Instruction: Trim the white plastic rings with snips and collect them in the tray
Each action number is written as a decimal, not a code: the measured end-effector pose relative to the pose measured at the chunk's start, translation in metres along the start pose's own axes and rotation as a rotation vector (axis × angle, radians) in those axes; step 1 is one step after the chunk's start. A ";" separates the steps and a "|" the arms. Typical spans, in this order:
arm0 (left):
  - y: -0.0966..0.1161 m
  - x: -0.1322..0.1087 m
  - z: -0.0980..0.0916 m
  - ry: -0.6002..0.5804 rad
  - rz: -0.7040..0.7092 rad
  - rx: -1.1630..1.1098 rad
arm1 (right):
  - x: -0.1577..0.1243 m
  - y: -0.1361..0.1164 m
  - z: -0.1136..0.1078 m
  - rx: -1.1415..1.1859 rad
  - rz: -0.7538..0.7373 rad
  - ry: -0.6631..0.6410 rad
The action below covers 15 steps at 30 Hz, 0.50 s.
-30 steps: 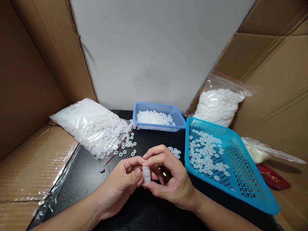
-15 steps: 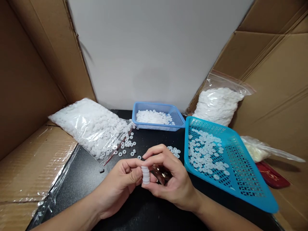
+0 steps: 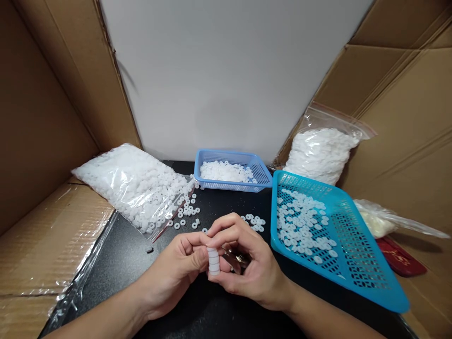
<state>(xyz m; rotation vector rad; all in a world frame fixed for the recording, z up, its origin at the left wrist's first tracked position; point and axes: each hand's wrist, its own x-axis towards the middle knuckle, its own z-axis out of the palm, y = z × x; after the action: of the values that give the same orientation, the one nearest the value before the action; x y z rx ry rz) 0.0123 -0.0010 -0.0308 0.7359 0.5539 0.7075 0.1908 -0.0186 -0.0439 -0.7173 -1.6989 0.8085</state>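
Between both hands, near the front middle, a short column of white ring-shaped washers stands roughly upright. My left hand pinches its left side with thumb and fingertips. From the other side, my right hand closes on the column, a fingertip over its top and the thumb at its lower end. A shiny brownish metal tool also lies within the curl of my right hand; its kind is largely hidden by the fingers. Loose white washers lie on the black table beyond my right hand.
An open clear bag of white washers spills at left. A blue basket and a larger turquoise basket hold more washers. Farther right are a full white bag, a small plastic bag and a red item. Cardboard walls flank the table.
The washers in the column sit closer together and its lower end has dropped slightly. My right fingers and the metal tool have shifted a little; the baskets and bags stay put.
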 end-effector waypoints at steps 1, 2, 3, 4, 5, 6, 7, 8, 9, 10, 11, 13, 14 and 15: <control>0.000 0.000 0.000 -0.024 -0.009 -0.019 | 0.000 0.000 -0.001 0.032 0.034 -0.021; -0.001 0.000 -0.001 -0.050 -0.020 -0.042 | 0.000 0.000 -0.003 0.073 0.070 -0.046; -0.001 0.000 -0.001 -0.075 -0.029 -0.067 | 0.001 0.001 -0.005 0.119 0.106 -0.074; -0.002 0.000 -0.002 -0.095 -0.038 -0.091 | 0.001 0.001 -0.006 0.165 0.137 -0.102; -0.003 0.000 -0.002 -0.107 -0.047 -0.110 | 0.002 0.002 -0.008 0.207 0.161 -0.127; -0.003 0.000 -0.002 -0.111 -0.055 -0.122 | 0.002 0.003 -0.010 0.243 0.177 -0.146; -0.004 0.000 -0.003 -0.111 -0.062 -0.131 | 0.003 0.004 -0.011 0.269 0.192 -0.160; -0.004 0.000 -0.003 -0.110 -0.067 -0.137 | 0.003 0.004 -0.012 0.288 0.206 -0.173; -0.005 0.001 -0.003 -0.109 -0.070 -0.143 | 0.003 0.005 -0.013 0.305 0.220 -0.184; -0.005 0.001 -0.004 -0.107 -0.070 -0.149 | 0.004 0.005 -0.014 0.322 0.233 -0.195; -0.004 0.001 -0.004 -0.107 -0.069 -0.152 | 0.004 0.005 -0.014 0.337 0.244 -0.204; -0.003 0.001 -0.005 -0.107 -0.064 -0.147 | 0.005 0.005 -0.014 0.356 0.248 -0.194; -0.001 0.001 -0.005 -0.106 -0.056 -0.143 | 0.006 0.005 -0.014 0.359 0.244 -0.175; 0.000 0.001 -0.005 -0.106 -0.047 -0.141 | 0.007 0.005 -0.014 0.356 0.240 -0.145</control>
<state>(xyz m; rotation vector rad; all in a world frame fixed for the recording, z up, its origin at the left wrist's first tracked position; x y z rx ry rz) 0.0094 0.0016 -0.0343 0.6233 0.4192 0.6528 0.2032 -0.0079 -0.0419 -0.6323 -1.5540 1.3207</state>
